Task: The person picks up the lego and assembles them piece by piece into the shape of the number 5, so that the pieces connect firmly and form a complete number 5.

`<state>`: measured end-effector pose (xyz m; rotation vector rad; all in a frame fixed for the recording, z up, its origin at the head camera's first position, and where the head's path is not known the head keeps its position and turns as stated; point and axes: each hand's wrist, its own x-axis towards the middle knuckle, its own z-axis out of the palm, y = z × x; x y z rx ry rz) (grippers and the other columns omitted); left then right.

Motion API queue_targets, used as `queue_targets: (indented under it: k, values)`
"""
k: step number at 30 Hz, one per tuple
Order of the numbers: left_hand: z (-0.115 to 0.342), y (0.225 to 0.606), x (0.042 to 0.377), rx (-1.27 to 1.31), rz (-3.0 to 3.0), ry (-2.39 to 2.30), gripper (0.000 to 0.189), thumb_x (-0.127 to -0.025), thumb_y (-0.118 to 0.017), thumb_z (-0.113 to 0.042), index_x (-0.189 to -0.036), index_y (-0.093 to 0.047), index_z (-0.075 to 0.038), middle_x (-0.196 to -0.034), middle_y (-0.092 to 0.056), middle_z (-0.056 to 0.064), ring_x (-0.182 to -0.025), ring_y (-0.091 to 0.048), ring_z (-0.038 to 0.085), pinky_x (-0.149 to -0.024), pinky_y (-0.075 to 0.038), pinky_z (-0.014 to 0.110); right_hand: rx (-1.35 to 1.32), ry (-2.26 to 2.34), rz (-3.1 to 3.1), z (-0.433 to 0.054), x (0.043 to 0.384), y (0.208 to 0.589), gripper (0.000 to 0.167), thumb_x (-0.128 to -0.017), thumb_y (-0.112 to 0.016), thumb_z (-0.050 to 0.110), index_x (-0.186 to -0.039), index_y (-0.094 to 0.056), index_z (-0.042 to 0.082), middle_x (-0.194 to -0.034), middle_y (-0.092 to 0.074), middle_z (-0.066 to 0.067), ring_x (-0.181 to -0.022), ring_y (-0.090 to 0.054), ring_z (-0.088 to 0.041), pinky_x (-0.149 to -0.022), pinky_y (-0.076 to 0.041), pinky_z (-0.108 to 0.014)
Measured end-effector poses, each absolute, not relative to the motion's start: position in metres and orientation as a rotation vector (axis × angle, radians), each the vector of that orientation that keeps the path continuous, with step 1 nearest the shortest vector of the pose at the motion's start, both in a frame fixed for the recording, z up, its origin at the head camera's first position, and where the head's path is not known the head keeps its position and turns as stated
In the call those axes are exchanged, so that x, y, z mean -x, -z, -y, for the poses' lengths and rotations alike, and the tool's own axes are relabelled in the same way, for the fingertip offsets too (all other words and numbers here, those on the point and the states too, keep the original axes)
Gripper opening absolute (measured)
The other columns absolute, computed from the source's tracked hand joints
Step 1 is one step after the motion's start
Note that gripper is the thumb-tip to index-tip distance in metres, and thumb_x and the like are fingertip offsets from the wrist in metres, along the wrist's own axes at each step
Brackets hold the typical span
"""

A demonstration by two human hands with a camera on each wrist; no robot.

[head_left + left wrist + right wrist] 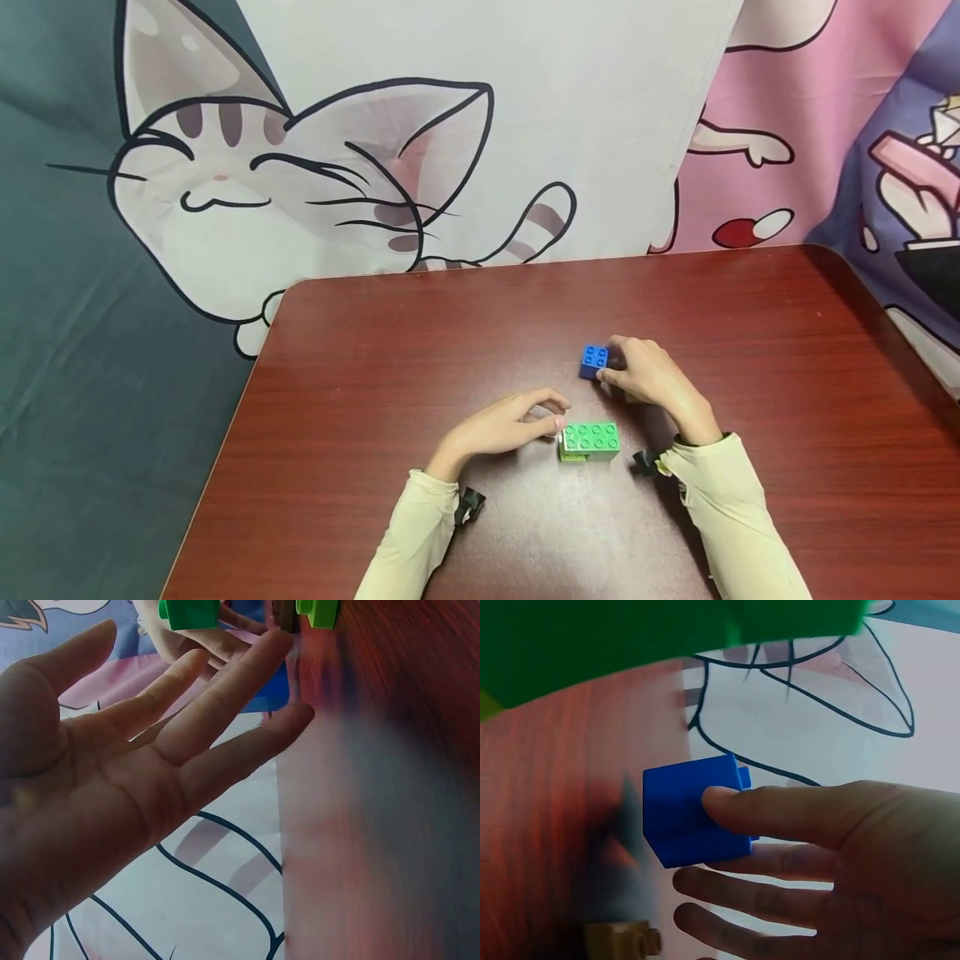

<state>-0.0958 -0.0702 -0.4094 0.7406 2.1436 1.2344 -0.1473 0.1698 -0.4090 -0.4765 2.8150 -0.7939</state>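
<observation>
My right hand (656, 377) pinches a blue toy building brick (594, 360) between thumb and fingers, above the table's middle. In the right wrist view the thumb (757, 814) lies on one face of the blue brick (686, 814), whose studs point toward the palm. A long green brick (591, 435) sits over a lime-green brick (573, 457), nearer the camera. My left hand (506, 423) is at the green brick's left end, thumb tip right by its edge. The left wrist view shows that hand's fingers (217, 705) loosely spread, holding nothing.
A tan brick (619, 941) stands on the table below my right hand, mostly hidden by it in the head view. The reddish-brown table (450, 333) ends at a cloth backdrop (600, 125) with cartoon drawings. Dark wrist devices (468, 506) jut from both sleeves.
</observation>
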Motion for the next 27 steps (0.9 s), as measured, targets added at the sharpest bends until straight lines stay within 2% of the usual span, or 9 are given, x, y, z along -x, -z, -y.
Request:
queue_targets:
  k: [4, 9, 14, 17, 21, 27]
  values:
    - [0.069, 0.409, 0.096, -0.733, -2.124, -1.23, 0.035, -0.098, -0.047, -0.029, -0.125, -0.052, -0.006, -0.119, -0.059, 0.007, -0.094, -0.063, 0.011, -0.089, -0.043, 0.023, 0.551, 0.859, -2.783, -0.174, 0.145, 0.403, 0.037, -0.08, -0.072, 0.018, -0.107, -0.06, -0.004, -0.088, -0.066, -0.014, -0.084, -0.062, -0.031, -0.073, -0.049, -0.047]
    - [0.069, 0.407, 0.096, -0.686, -2.109, -1.218, 0.031, -0.099, -0.046, -0.03, -0.12, -0.055, -0.009, -0.114, -0.06, 0.002, -0.092, -0.064, 0.011, -0.086, -0.044, 0.024, 0.601, 0.944, -2.697, -0.177, 0.142, 0.395, 0.037, -0.081, -0.072, 0.021, -0.105, -0.06, -0.003, -0.082, -0.066, -0.007, -0.071, -0.063, -0.018, -0.063, -0.052, -0.035]
    - [0.068, 0.409, 0.096, -0.581, -1.994, -1.335, 0.021, -0.099, -0.046, -0.026, -0.109, -0.054, -0.009, -0.111, -0.059, 0.005, -0.093, -0.065, 0.021, -0.082, -0.049, 0.032, 0.622, 0.997, -2.641, -0.179, 0.134, 0.385, 0.037, -0.081, -0.071, 0.02, -0.107, -0.058, -0.003, -0.081, -0.065, -0.005, -0.059, -0.059, -0.009, -0.055, -0.049, -0.027]
    - [0.069, 0.411, 0.095, -0.528, -1.909, -1.386, 0.019, -0.099, -0.046, -0.025, -0.108, -0.051, -0.009, -0.111, -0.057, 0.006, -0.096, -0.063, 0.026, -0.081, -0.051, 0.039, 0.66, 1.019, -2.661, -0.179, 0.129, 0.38, 0.035, -0.081, -0.072, 0.019, -0.106, -0.058, 0.0, -0.079, -0.063, -0.001, -0.058, -0.057, -0.008, -0.054, -0.048, -0.027]
    - [0.07, 0.413, 0.096, -0.494, -1.837, -1.391, 0.023, -0.1, -0.045, -0.026, -0.114, -0.047, -0.008, -0.115, -0.054, 0.006, -0.101, -0.061, 0.027, -0.082, -0.05, 0.041, 0.742, 1.014, -2.72, -0.176, 0.121, 0.371, 0.031, -0.078, -0.074, 0.019, -0.101, -0.059, 0.006, -0.074, -0.06, 0.005, -0.062, -0.054, -0.008, -0.053, -0.045, -0.026]
    - [0.072, 0.414, 0.1, -0.451, -1.669, -1.499, 0.038, -0.101, -0.042, -0.023, -0.132, -0.033, -0.004, -0.121, -0.051, 0.012, -0.103, -0.059, 0.03, -0.087, -0.048, 0.043, 0.859, 0.992, -2.698, -0.172, 0.108, 0.357, 0.03, -0.074, -0.077, 0.017, -0.097, -0.059, 0.011, -0.066, -0.053, 0.009, -0.059, -0.049, -0.008, -0.05, -0.041, -0.024]
